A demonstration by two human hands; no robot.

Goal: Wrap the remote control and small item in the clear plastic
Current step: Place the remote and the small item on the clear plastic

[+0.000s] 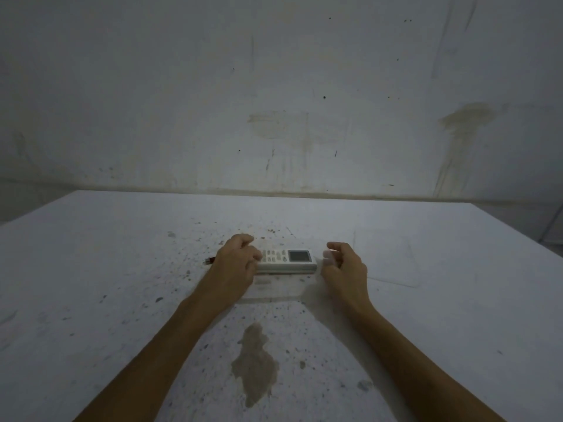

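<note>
Left hand (239,258) grip curled over button end of white rectangular remote control (288,261); whether clenched on it, cannot tell. Right hand (344,263) fingers pinch edge of clear plastic sheet (387,263) just beside screen end. Remote lies crosswise mid-counter. Small dark item (209,260) beside left wrist. Stained white counter (122,284); brown blotch (255,360) between forearms.

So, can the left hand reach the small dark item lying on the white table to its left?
Probably yes. The small dark item lies uncovered just beside the left hand, with only bare white table between them.
</note>
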